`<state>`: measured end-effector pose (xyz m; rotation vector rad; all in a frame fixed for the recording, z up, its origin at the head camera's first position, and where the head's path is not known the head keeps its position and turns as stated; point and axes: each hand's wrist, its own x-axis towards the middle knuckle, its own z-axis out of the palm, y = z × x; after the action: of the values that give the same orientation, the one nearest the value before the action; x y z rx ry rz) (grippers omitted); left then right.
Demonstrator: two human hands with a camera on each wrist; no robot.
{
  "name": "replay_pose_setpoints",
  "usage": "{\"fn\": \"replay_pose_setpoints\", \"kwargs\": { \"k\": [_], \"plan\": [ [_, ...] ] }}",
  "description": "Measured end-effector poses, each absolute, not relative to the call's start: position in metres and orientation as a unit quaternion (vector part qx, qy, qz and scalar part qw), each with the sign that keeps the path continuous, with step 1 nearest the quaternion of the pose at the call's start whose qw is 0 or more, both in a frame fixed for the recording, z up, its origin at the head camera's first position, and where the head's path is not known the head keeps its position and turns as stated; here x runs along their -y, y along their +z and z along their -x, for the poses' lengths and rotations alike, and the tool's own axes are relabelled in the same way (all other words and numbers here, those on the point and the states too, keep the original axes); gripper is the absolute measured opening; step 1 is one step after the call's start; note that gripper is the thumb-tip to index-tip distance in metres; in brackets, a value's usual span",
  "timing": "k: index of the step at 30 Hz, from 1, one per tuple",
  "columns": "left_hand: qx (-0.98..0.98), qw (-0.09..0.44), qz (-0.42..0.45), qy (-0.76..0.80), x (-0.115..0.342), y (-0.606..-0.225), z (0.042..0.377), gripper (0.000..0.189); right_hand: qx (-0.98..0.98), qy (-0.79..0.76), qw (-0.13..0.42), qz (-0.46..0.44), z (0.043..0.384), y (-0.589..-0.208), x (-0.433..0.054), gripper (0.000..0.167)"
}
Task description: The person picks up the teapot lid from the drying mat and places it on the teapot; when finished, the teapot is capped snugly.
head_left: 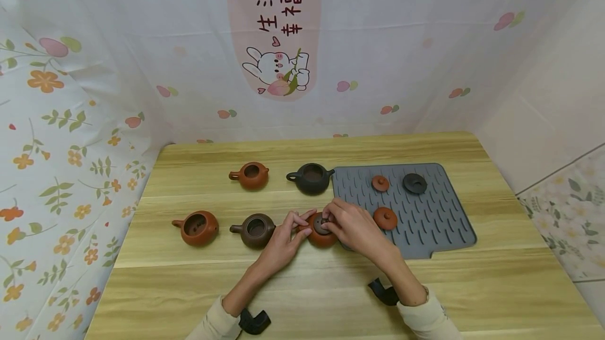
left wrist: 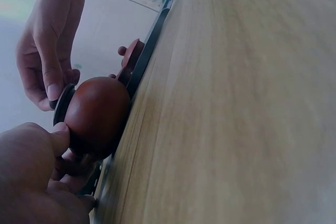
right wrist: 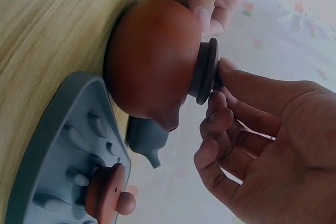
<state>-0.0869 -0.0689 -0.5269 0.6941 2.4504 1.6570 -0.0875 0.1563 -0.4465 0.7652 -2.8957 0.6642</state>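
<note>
A reddish-brown clay teapot (head_left: 322, 241) stands on the table by the mat's left edge. My left hand (head_left: 282, 239) holds it at the handle side; in the left wrist view the thumb presses near the rim and fingers curl by the handle. My right hand (head_left: 353, 226) pinches the knob of a dark brown lid (right wrist: 207, 72) at the pot's mouth. The right wrist view shows the lid's inner collar partly outside the opening. Just left of my left hand is a dark brown lidless teapot (head_left: 257, 231).
A grey ridged mat (head_left: 444, 203) carries a small red lid (head_left: 380, 183), a larger red lid (head_left: 385, 218) and a black lid (head_left: 415, 184). Lidless teapots stand to the left: black (head_left: 313, 185), small red (head_left: 253, 177) and orange-brown (head_left: 200, 235). A patterned curtain (head_left: 368, 51) hangs behind.
</note>
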Motion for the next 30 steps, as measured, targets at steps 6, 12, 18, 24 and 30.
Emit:
{"fn": "replay_pose_setpoints", "kwargs": {
  "k": [6,12,18,24,30],
  "plan": [
    [-0.802,0.051,-0.229,0.549,0.07,-0.526,0.086,0.013,0.941,0.213,0.043,-0.261,0.087,-0.443,-0.154,0.015],
    [-0.805,0.057,-0.223,0.546,0.068,-0.525,0.087,0.014,0.936,0.218,0.046,-0.273,0.088,-0.437,-0.152,0.014],
    [-0.791,0.058,-0.242,0.559,0.068,-0.524,0.089,0.013,0.938,0.221,0.046,-0.264,0.088,-0.432,-0.152,0.016],
    [-0.81,0.032,-0.256,0.527,0.078,-0.507,0.08,0.023,0.935,0.221,0.053,-0.27,0.088,-0.43,-0.152,0.016],
    [-0.832,-0.053,-0.274,0.48,0.128,-0.488,0.08,0.038,0.931,0.231,0.06,-0.275,0.087,-0.426,-0.149,0.016]
  ]
}}
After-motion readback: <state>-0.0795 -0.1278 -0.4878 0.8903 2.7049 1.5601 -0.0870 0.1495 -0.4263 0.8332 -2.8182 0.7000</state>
